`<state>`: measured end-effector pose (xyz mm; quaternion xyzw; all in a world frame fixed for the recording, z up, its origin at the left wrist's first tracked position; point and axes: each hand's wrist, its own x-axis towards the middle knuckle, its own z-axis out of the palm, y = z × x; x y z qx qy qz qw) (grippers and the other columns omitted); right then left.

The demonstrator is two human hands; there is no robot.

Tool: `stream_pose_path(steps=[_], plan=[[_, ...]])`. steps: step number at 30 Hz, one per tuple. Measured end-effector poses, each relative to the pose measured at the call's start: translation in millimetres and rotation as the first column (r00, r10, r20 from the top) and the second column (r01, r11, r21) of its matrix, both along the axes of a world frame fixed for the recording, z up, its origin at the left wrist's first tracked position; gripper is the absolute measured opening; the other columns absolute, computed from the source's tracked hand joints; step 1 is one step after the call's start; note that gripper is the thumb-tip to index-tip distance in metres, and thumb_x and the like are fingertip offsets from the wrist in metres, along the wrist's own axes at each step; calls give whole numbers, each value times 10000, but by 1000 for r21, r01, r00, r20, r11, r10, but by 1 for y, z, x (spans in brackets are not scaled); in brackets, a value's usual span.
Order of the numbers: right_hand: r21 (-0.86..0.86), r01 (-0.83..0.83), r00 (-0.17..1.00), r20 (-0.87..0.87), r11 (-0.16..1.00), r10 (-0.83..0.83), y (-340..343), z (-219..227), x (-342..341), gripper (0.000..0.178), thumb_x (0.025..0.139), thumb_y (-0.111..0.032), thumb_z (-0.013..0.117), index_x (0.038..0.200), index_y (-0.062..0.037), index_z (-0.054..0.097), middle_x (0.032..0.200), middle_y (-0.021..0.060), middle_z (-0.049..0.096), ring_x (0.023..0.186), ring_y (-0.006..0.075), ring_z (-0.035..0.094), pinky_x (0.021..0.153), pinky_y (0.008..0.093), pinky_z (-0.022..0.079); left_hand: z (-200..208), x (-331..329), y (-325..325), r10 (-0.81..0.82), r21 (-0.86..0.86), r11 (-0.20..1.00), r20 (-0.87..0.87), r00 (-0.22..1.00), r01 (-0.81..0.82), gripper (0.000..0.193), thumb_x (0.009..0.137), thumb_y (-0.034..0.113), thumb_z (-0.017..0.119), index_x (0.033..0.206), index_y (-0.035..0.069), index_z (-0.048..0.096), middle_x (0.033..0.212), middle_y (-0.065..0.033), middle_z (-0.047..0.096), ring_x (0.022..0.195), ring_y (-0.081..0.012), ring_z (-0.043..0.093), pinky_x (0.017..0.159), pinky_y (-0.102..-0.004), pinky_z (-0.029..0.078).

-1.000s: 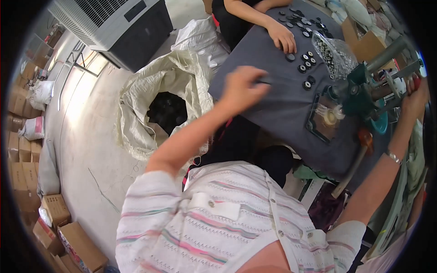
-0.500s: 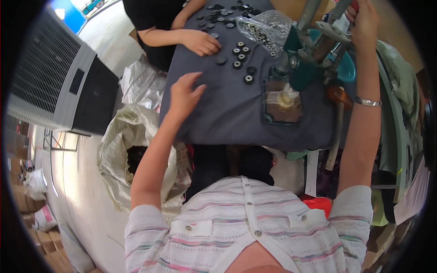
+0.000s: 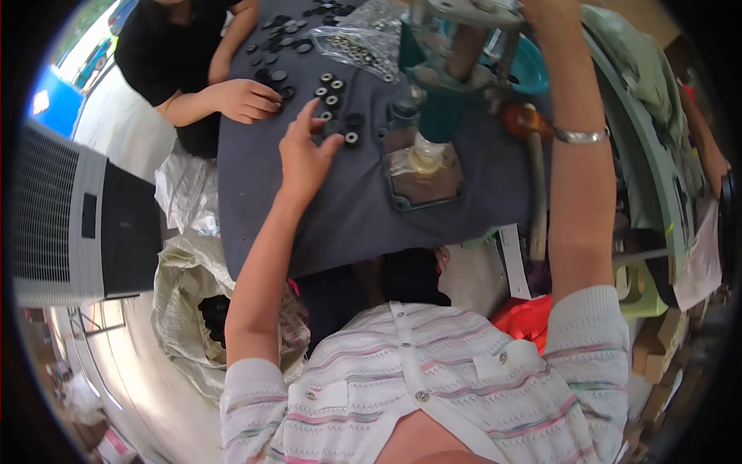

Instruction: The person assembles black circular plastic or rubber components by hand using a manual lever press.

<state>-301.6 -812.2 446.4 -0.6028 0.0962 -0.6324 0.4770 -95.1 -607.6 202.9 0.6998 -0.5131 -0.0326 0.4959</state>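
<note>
"What is the left hand (image 3: 303, 158) doing?"

"It reaches over the grey cloth (image 3: 363, 240), thumb and forefinger parted in a loose curve. A flat, dark, round disc (image 3: 332, 127) sits in that gap. I cannot tell whether the fingers really grip it or only frame it."

"And around it?"

"Just beside the disc lie small black wheels (image 3: 332, 100), thick-rimmed, with pale ring-shaped centres. The cloth under them is smooth and matte, with soft creases toward the near edge."

"The right hand (image 3: 553, 9)?"

"It is up at the top edge, partly cut off, beside the metal arms of the press (image 3: 440, 112). How tightly it is closed, and on what, I cannot tell."

"Describe the press."

"A green-painted body with bare metal linkages above. Below stands a pale, yellowish round fitting (image 3: 427, 158) on a squarish base plate (image 3: 425, 185) with a brown, glossy top and dark rim. To its right lies a hammer (image 3: 525, 121), orange-brown head, pale stick-like handle."

"Anything shiny?"

"A crinkled clear plastic bag (image 3: 352, 48) full of little metal rings, beyond the wheels. Left of those, a co-worker's hand (image 3: 249, 100) rests near more dark discs (image 3: 278, 76)."
</note>
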Motion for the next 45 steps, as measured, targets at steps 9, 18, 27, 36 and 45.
stream_pose_path(steps=[9,18,27,36,45], plan=[[-18,49,998,-43,999,-50,6,0,1,164,962,-274,590,908,-121,565,707,-10,516,512,37,418,413,188,290,-2,-107,-8,-324,-91,944,-68,944,318,881,647,2,816,1432,73,422,1000,-129,667,916,-296,639,791,-370,523],[-106,28,999,19,994,-26,34,-6,-19,159,972,-254,573,918,-104,568,707,-7,501,505,48,397,429,198,286,-8,-112,-18,-328,-104,944,-237,914,312,915,653,43,827,1445,23,368,1014,-132,689,1022,-319,603,858,-395,504],[-437,-79,980,132,896,151,135,-74,-111,172,971,-156,472,830,-59,491,747,136,527,557,231,478,530,368,394,-4,-108,-22,-371,-102,929,-247,895,357,980,625,42,829,1466,13,327,1032,-127,679,1027,-313,613,888,-378,501],[-527,137,985,-16,839,-171,173,-175,-146,193,935,-160,544,781,-51,500,744,101,524,738,289,634,971,605,435,-8,-103,-23,-408,-170,909,-193,892,380,944,611,54,797,1449,11,364,1064,-143,676,985,-334,626,885,-405,491],[-192,-63,994,72,979,78,85,-16,-68,161,998,-150,479,949,-12,546,802,127,550,588,171,477,536,318,422,-6,-94,2,-251,-158,965,-303,919,211,742,684,100,801,1364,76,508,1004,-110,693,858,-246,650,765,-339,522]])
